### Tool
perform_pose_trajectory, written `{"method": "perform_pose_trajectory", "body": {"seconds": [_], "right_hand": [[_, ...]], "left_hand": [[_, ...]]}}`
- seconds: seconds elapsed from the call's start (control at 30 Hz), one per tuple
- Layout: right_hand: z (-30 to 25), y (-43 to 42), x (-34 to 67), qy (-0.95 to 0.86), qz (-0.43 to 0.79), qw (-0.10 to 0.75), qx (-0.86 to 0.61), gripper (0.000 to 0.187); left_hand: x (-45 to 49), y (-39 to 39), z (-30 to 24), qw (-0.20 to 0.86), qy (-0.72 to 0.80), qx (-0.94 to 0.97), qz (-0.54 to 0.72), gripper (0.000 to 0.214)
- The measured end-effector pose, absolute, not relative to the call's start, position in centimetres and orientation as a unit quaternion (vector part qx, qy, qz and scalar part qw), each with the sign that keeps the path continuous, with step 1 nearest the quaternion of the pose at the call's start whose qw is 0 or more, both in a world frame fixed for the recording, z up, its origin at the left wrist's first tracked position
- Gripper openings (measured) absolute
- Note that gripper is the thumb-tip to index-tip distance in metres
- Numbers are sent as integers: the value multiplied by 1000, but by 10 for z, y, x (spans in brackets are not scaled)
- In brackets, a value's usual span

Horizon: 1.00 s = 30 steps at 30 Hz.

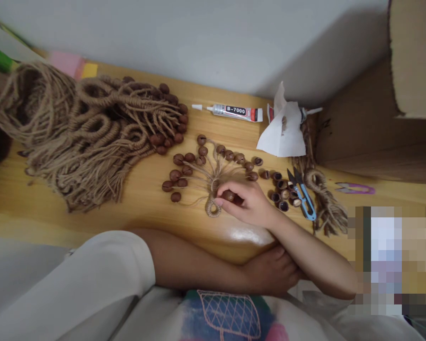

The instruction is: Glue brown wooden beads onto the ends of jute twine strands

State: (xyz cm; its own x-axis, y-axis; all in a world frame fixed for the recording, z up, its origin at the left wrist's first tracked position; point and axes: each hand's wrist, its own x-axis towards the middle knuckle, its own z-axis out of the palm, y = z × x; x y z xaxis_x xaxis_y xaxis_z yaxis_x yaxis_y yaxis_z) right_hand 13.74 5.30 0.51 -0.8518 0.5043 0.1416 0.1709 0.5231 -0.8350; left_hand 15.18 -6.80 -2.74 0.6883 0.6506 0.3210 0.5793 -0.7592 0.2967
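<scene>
My right hand (246, 201) rests on the wooden table (138, 208), fingers pinched on a brown nut shell (229, 194) beside a small jute tassel (213, 201) whose strands fan out to several shells (184, 163). My left hand (270, 272) lies below the table's front edge, tucked under the right forearm, with its fingers curled and nothing visible in them.
A big heap of jute tassels tipped with shells (81, 128) fills the left of the table. At the back lie a B-7000 glue tube (234, 112) and crumpled white paper (282, 128). Blue snips (303, 196), loose half shells (282, 192), another jute bundle (323, 199) and purple scissors (355, 188) are on the right.
</scene>
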Motion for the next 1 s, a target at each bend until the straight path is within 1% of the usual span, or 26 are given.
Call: {"method": "perform_pose_trajectory", "body": {"seconds": [0.23, 0.4, 0.6, 0.77, 1.0], "right_hand": [[5, 53, 137, -851, 447, 190, -200, 12], [4, 53, 138, -851, 447, 191, -198, 12], [5, 53, 138, -849, 451, 189, -201, 13], [6, 54, 138, -850, 449, 199, -189, 12], [6, 53, 138, -846, 458, 190, -195, 12]], "left_hand": [[152, -69, -28, 74, 347, 907, 227, 30], [152, -69, -29, 77, 336, 915, 211, 31], [154, -70, -30, 68, 350, 902, 242, 31], [153, -69, -30, 77, 350, 903, 237, 31], [154, -70, -32, 48, 362, 891, 270, 28]]}}
